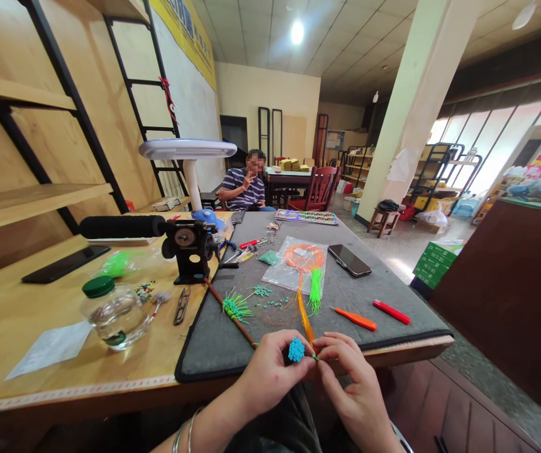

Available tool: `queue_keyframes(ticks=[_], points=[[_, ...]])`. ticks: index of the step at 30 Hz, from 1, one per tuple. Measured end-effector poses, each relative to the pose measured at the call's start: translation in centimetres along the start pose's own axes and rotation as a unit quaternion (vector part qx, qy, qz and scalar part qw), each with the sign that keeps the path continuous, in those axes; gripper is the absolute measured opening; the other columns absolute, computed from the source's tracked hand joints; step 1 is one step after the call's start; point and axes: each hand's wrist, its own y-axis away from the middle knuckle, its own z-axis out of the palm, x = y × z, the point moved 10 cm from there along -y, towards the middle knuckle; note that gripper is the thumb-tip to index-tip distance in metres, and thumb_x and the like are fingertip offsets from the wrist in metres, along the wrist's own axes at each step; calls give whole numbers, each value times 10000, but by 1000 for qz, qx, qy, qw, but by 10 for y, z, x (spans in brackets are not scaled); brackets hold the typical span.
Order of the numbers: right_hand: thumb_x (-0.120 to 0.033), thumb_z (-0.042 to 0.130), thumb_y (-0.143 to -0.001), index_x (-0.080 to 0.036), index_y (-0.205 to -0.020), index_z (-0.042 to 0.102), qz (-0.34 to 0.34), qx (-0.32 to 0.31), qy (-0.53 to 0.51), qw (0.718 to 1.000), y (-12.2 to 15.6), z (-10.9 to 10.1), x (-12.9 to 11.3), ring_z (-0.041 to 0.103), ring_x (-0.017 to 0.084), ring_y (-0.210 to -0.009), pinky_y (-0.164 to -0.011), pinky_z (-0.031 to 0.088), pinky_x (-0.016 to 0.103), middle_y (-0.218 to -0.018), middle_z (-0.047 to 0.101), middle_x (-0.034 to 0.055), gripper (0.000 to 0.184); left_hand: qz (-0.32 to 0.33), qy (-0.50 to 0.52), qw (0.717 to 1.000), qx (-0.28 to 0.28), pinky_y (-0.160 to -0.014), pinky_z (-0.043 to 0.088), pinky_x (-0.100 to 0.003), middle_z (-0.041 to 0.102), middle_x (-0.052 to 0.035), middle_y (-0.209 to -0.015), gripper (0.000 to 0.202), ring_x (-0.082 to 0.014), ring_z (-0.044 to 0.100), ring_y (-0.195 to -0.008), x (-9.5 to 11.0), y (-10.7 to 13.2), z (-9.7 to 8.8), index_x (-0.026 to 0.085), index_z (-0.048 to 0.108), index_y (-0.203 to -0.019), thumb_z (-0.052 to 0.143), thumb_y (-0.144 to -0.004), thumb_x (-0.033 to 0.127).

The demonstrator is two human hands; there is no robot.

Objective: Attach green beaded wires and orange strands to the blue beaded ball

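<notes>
Just past the table's front edge, my left hand is closed around a bundle with turquoise bead-like ends. My right hand meets it there, thumb and forefinger pinched at a small green piece. Orange strands run from the mat down to my fingers, which hide their ends. Beyond lie bright green strands and a clear plastic bag with an orange coil inside. Left of my hands, a brown rod bears a tuft of green strands with turquoise tips.
A black crank device stands left of the grey mat, near a green-lidded jar. On the mat's right lie a phone, an orange pointed tool and a red stick-like item. A person sits beyond the table.
</notes>
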Motion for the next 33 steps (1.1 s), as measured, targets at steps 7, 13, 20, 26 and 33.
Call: queue_keyframes(ticks=[7,13,20,26,33], points=[[-188,568,-850,-237,-766,598,16,13,-5,1000,-1,-2,2,608,228,-993,-860,513,359,-929,704,44,102,36,-80,996,19,-680,438,-252,691,-47,-759,45,-169,589,-706,6,3,-2,147,681,-762,658,-738,178],[-184,578,-842,-235,-757,608,12,11,0,1000,-1,-3,1,608,234,-996,-862,514,368,-927,707,49,103,53,-95,994,21,-673,436,-244,690,-35,-754,17,-164,590,-699,13,4,-4,162,676,-749,665,-736,163],[-172,573,-844,-241,-780,641,-20,-6,9,1000,-2,-4,-6,618,240,-1002,-864,525,384,-931,717,50,116,53,-97,994,0,-636,419,-227,670,-24,-701,41,-151,573,-664,17,3,0,153,661,-717,644,-747,175],[-166,578,-854,-259,-864,685,-42,-40,6,998,-3,0,-4,612,241,-1048,-888,527,398,-1017,718,59,142,52,-69,996,-26,-613,405,-220,654,-16,-670,116,-140,548,-640,13,1,3,143,655,-676,674,-744,235],[-109,569,-781,-237,-770,630,-35,-51,17,998,-6,4,-7,583,255,-1085,-907,505,423,-1021,706,59,142,41,-68,996,-42,-539,333,-202,535,36,-595,39,-96,427,-561,9,4,5,141,618,-674,629,-710,148]])
